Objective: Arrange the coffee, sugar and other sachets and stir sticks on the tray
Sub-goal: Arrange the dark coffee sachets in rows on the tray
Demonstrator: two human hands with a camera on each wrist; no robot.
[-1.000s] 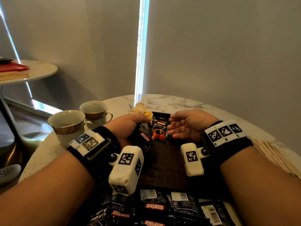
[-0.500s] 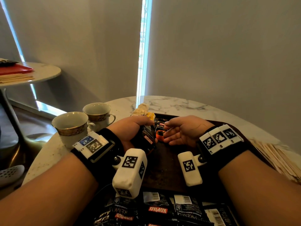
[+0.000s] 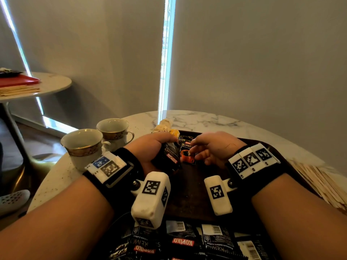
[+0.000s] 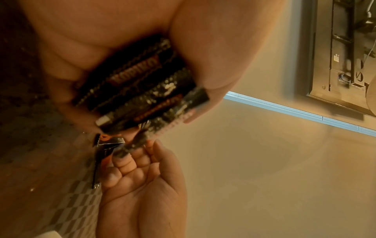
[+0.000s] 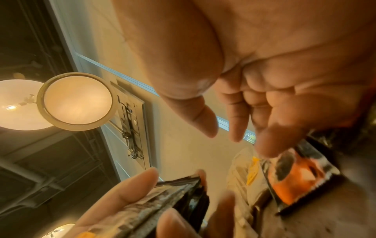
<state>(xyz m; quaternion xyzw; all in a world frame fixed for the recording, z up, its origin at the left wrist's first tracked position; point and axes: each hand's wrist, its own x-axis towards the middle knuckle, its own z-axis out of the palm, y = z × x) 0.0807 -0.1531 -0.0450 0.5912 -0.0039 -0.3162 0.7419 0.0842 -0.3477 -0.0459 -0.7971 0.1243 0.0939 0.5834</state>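
Note:
My left hand (image 3: 159, 145) grips a stack of black Kopiko coffee sachets (image 3: 171, 158) upright over the far left of the dark wooden tray (image 3: 189, 196). From the left wrist the stack (image 4: 142, 90) sits clamped between thumb and fingers. My right hand (image 3: 197, 152) reaches in from the right with relaxed fingers. One fingertip (image 5: 264, 145) touches a sachet printed with an orange cup (image 5: 301, 177), which leans at the tray's far end (image 3: 186, 147). The right hand holds nothing.
Several loose Kopiko sachets (image 3: 187, 243) lie at the near table edge. Wooden stir sticks (image 3: 319, 182) are heaped right of the tray. Two gold-rimmed cups (image 3: 84, 145) (image 3: 114, 130) stand left. Pale yellow sachets (image 3: 165, 126) lie beyond the tray's far left corner.
My right hand has slid left and its fingers have come down onto the orange-cup sachet. The left hand keeps its stack, almost in place.

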